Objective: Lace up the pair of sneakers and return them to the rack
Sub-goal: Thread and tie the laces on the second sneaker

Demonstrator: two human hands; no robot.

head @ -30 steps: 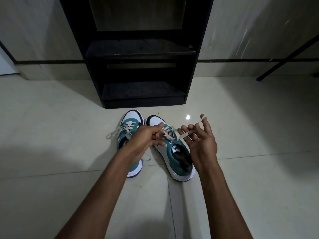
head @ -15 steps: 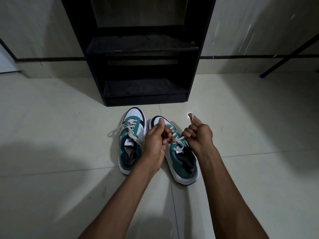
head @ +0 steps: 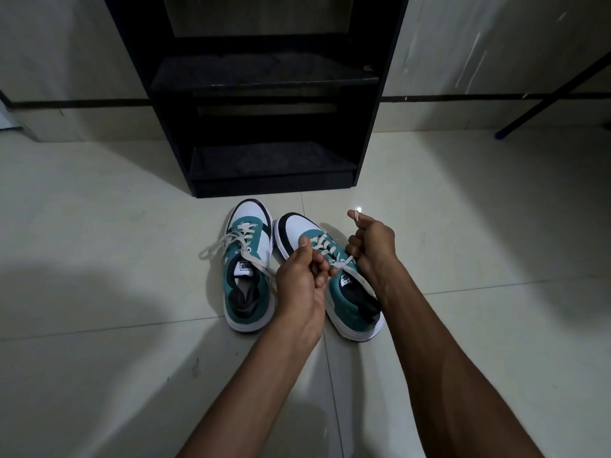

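Observation:
Two teal, white and black sneakers stand side by side on the floor, toes toward the rack. The left sneaker (head: pixel 248 269) has its white lace loose, trailing off to the left. Over the right sneaker (head: pixel 344 292) my left hand (head: pixel 302 276) pinches one end of that shoe's lace (head: pixel 325 247) near the tongue. My right hand (head: pixel 372 246) is closed in a fist around the other end, whose tip sticks out above my thumb. The black shoe rack (head: pixel 264 94) stands just behind the shoes with bare shelves.
Pale glossy floor tiles (head: pixel 99 259) spread all around the shoes. A dark slanted pole with a blue foot (head: pixel 502 133) leans at the far right by the wall. A light-coloured edge of something shows at the far left wall.
My right hand went from open with the lace across its fingers to a closed fist on the lace. The left hand stays pinched at the right sneaker's tongue. The view came slightly closer.

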